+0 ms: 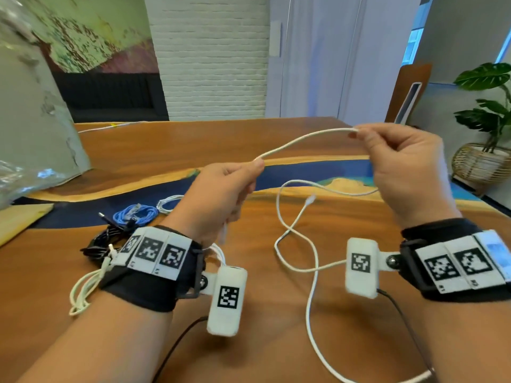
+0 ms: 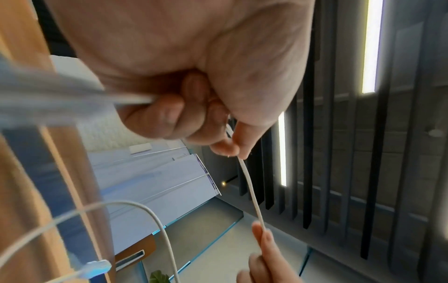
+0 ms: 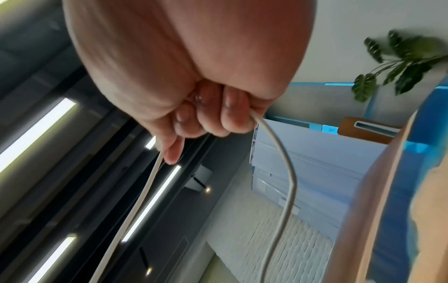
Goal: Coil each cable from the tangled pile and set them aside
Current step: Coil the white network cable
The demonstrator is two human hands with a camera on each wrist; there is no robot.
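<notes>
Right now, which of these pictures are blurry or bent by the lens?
Head view: mostly sharp, walls bowed by the wide lens. Left wrist view: left hand soft, blurred streak at left. Right wrist view: white cable fairly clear, plant and table edge smeared.

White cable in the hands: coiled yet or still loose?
Loose. The white cable spans from left hand to right hand; the rest trails uncoiled over the table.

You see two bare hands, left hand [image 1: 221, 194] and right hand [image 1: 406, 167]; one long white cable [image 1: 301, 140] between them; four bundled cables: blue [image 1: 135, 214], white [image 1: 170, 203], black [image 1: 102, 241], cream [image 1: 83, 288].
</notes>
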